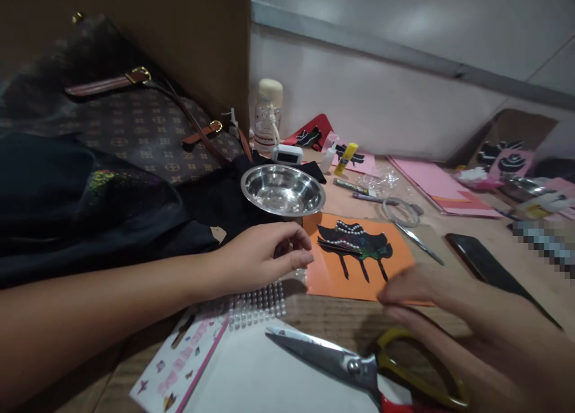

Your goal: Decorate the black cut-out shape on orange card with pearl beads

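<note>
An orange card (327, 275) lies on the wooden table (345, 311) between my hands, bearing a black cut-out (371, 244) with three narrow strips at its foot and pearl rows (350, 228) across its upper part. The step in hand looks to be pearl decoration; the next move, I judge, calls for a fine pinch and a steady card.

My left hand (265, 251) is at the card's left edge, thumb and fingers curved with a modest gap, nothing clearly gripped. My right hand (467, 305), blurred, reaches toward the lower right corner, its fingertips close together; I cannot tell whether they hold anything or touch the card.

Below my left wrist lies a pearl sheet (265, 302). Large scissors (332, 353) rest nearer me on white paper (238, 377). Beyond my left hand sits a metal bowl (311, 191); to the card's right lie tweezers (420, 243) and a dark phone (496, 272).
</note>
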{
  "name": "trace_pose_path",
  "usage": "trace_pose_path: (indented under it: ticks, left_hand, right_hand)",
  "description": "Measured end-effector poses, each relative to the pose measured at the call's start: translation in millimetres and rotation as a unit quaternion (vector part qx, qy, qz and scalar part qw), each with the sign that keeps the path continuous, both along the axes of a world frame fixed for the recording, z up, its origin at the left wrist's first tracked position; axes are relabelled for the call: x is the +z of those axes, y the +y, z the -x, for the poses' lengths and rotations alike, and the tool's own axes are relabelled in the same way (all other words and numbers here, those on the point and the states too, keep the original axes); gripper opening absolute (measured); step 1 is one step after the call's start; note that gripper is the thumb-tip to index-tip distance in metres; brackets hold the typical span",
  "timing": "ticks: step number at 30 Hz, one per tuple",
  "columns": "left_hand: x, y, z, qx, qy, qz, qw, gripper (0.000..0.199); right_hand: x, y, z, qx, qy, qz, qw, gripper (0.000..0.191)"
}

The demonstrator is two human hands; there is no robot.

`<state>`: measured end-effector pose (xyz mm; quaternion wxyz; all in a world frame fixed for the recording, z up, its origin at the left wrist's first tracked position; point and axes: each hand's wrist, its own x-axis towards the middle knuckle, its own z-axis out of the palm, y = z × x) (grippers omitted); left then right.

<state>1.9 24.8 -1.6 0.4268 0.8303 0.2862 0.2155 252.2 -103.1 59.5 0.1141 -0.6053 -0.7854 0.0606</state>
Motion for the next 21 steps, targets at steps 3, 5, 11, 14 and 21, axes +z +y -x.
trace_pose_path:
  ticks: [3, 5, 11, 14, 21]
  left_hand:
    - [1.1, -5.3, 0.1, 0.005, -0.021, 0.002, 1.000, 0.025]
    - [1.2, -7.9, 0.5, 0.004, -0.037, -0.008, 0.999, 0.025]
    - [0.0, -9.9, 1.1, 0.004, -0.049, -0.030, 0.998, 0.023]
    - [-0.7, -9.3, 0.1, 0.006, -0.046, -0.019, 0.999, 0.024]
    - [-3.1, -8.0, 0.0, -0.019, -0.027, -0.057, 0.998, 0.024]
  right_hand:
    - [0.9, 31.7, 26.7, 0.033, 0.131, -0.006, 0.991, 0.016]
    - [-8.0, 46.3, 37.7, 0.047, 0.191, 0.002, 0.981, 0.009]
    - [-34.4, 57.9, 47.9, 0.038, 0.309, -0.003, 0.950, 0.004]
    - [-38.5, 59.2, 50.4, 0.051, 0.323, -0.041, 0.944, 0.004]
    - [-42.4, 63.9, 46.9, 0.079, 0.343, -0.027, 0.936, 0.010]
